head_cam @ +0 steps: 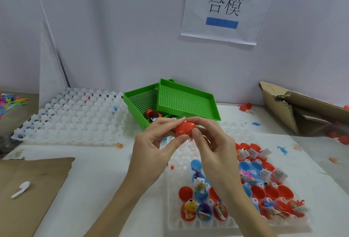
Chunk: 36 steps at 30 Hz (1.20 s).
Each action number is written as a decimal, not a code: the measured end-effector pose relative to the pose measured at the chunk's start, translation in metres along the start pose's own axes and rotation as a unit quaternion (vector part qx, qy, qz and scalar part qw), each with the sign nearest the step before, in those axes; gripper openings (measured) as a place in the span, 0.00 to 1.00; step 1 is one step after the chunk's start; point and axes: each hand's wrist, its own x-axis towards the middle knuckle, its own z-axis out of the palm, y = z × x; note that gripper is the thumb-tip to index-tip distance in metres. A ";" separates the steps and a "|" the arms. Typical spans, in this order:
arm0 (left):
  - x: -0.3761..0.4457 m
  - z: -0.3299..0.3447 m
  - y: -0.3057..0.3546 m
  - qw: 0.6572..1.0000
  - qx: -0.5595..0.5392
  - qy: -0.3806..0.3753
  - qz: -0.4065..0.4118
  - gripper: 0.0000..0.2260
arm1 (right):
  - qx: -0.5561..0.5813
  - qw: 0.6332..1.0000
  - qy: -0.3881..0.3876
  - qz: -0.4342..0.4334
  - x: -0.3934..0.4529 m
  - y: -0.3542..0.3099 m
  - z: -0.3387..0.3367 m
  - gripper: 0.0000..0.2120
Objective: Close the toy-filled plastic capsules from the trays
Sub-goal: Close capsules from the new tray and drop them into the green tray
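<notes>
- Nearest the person, a clear moulded plastic tray with rounded cups (188, 223) is sitting on the white table, holding open red and blue capsule halves (272, 192) stuffed with small rubbery toys and paper slips; loose slips could be getting caught in a seam when a shell is pressed together.
- Just above that tray, the left hand (151, 153) and right hand (213, 146) are both gripping a smooth, glossy red plastic egg-shaped capsule (185, 128), thumbs underneath and fingertips curled over the top.
- The shell is looking hard and slick, so, as a judgement, uneven squeezing could be making it pop out sideways or seat crooked.
- Beyond the hands, two green perforated plastic bins (187, 100) are lying stacked askew; the lower bin is holding a red capsule, and a tossed one could be bouncing off the tilted upper bin.
- Farther left, an empty clear cup tray (73, 117) is resting against the wall.
</notes>
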 end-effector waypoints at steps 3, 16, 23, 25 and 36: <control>0.000 0.001 0.000 1.000 0.022 0.011 0.011 0.19 | 0.004 1.000 -0.011 -0.011 -0.001 0.000 0.000 0.13; 0.003 -0.005 0.001 0.977 -0.112 0.004 -0.180 0.15 | -0.067 0.997 -0.036 0.004 -0.005 0.006 0.009 0.19; 0.006 -0.009 0.000 0.945 -0.204 -0.036 -0.253 0.20 | 0.070 0.990 0.020 0.119 -0.001 0.000 0.002 0.09; 0.006 -0.009 0.001 0.950 -0.191 -0.030 -0.244 0.21 | 0.095 0.986 0.023 0.132 0.000 0.000 0.002 0.09; 0.005 -0.009 0.005 0.982 -0.107 -0.017 -0.156 0.12 | 0.135 0.981 0.024 0.139 -0.001 -0.002 0.004 0.08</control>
